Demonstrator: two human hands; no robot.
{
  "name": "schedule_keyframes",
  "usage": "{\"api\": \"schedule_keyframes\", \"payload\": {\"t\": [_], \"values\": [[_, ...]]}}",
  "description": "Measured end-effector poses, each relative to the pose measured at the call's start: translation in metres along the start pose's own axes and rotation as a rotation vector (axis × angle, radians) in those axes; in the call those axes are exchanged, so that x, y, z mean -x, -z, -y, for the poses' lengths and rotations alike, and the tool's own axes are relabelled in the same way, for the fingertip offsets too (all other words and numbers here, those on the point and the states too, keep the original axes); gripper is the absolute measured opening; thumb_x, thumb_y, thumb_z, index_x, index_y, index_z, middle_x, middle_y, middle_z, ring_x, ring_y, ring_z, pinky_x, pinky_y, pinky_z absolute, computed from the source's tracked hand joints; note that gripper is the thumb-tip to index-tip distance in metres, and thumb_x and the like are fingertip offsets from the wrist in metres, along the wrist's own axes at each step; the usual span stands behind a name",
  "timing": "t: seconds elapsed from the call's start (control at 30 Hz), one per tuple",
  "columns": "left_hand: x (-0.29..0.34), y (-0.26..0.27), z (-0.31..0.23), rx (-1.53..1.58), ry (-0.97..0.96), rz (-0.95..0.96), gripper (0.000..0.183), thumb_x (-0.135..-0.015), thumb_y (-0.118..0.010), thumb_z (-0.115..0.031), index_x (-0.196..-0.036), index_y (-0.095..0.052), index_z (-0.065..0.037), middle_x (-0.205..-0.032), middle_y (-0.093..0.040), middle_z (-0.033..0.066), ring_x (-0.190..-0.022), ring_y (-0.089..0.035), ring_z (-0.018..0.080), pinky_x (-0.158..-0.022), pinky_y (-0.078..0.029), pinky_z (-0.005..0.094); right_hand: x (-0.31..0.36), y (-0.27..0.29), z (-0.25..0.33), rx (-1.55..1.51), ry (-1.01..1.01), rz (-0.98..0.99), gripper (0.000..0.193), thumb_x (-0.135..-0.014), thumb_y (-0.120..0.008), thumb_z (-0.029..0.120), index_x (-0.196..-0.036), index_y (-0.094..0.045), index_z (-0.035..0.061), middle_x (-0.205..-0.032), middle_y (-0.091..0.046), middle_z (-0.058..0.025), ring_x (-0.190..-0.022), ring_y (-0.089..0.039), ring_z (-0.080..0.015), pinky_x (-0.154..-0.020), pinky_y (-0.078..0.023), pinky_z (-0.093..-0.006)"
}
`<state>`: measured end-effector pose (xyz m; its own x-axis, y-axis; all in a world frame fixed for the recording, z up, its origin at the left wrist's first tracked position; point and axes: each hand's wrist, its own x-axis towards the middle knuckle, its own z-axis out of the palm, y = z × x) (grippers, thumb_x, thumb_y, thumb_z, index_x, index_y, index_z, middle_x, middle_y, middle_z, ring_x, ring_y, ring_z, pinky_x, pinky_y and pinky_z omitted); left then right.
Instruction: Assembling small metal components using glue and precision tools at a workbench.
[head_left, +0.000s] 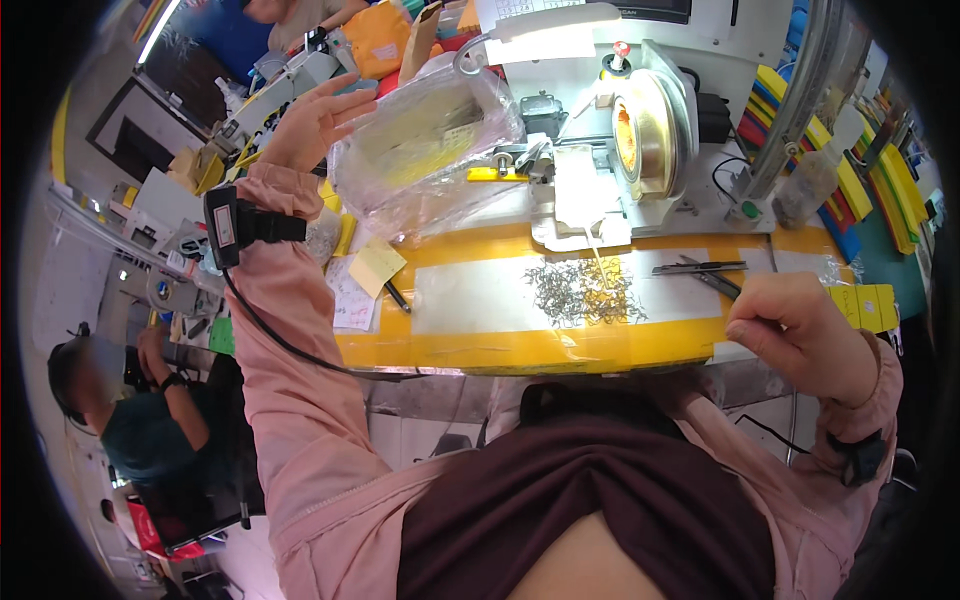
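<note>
My left hand (318,120) is raised at the bench's far left, fingers stretched out and apart, holding nothing. Beside its fingertips lies a clear plastic bag (430,140) wrapped round something flat. My right hand (805,330) is over the bench's front right edge, its fingers curled; whatever they hold, if anything, is hidden. Tweezers (700,267) lie just beyond it. A loose heap of small thin metal pieces (585,293) is spread on the white sheet (470,290) in the middle. Behind the heap stands a bench machine (590,190) with a spool (650,135) at its right.
Yellow sticky notes (377,264) and a pen (397,296) lie at left. A metal post (800,100), a clear bottle (808,185) and coloured bins (890,190) stand at right. A lit lamp arm (550,20) hangs behind. Another person (150,430) sits far left.
</note>
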<state>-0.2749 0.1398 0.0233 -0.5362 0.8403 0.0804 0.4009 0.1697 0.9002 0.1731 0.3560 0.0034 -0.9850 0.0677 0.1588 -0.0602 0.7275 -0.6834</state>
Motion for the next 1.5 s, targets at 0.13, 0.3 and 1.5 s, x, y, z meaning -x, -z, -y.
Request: {"api": "schedule_keyframes", "payload": {"t": [0.13,0.3,1.5], "values": [[0.003,0.004,0.002,0.092,-0.018,-0.18,0.049,-0.077,-0.06,-0.005,-0.123,-0.042,-0.001,-0.119,-0.049,0.0177,-0.104,-0.053,0.0232,-0.088,-0.042,0.0268,-0.004,-0.004,0.001,0.0,0.12,0.001,0.007,-0.074,-0.059,0.002,-0.072,-0.053,-0.0019,-0.065,-0.052,-0.0125,-0.059,-0.049,-0.0284,-0.053,-0.038,-0.0323],[-0.003,-0.004,0.007,-0.292,-0.144,-0.37,0.049,-0.074,-0.064,-0.01,-0.118,-0.047,0.003,-0.112,-0.055,0.0172,-0.092,-0.06,0.0205,-0.079,-0.047,0.0259,-0.006,-0.008,0.0,-0.021,0.124,0.0,0.008,-0.074,-0.059,0.002,-0.072,-0.053,-0.0019,-0.065,-0.051,-0.0129,-0.059,-0.05,-0.0283,-0.053,-0.038,-0.032],[0.063,-0.275,-0.077,0.105,-0.678,0.039,0.012,-0.067,-0.07,-0.006,-0.071,-0.059,-0.002,-0.076,-0.048,0.0075,-0.069,-0.048,0.0196,-0.062,-0.039,0.0271,-0.018,-0.025,-0.02,0.172,0.5,-0.577,0.041,-0.068,-0.063,-0.01,-0.098,-0.042,0.0075,-0.094,-0.058,-0.0159,-0.065,-0.06,-0.0151,-0.048,-0.047,-0.0226]]}}
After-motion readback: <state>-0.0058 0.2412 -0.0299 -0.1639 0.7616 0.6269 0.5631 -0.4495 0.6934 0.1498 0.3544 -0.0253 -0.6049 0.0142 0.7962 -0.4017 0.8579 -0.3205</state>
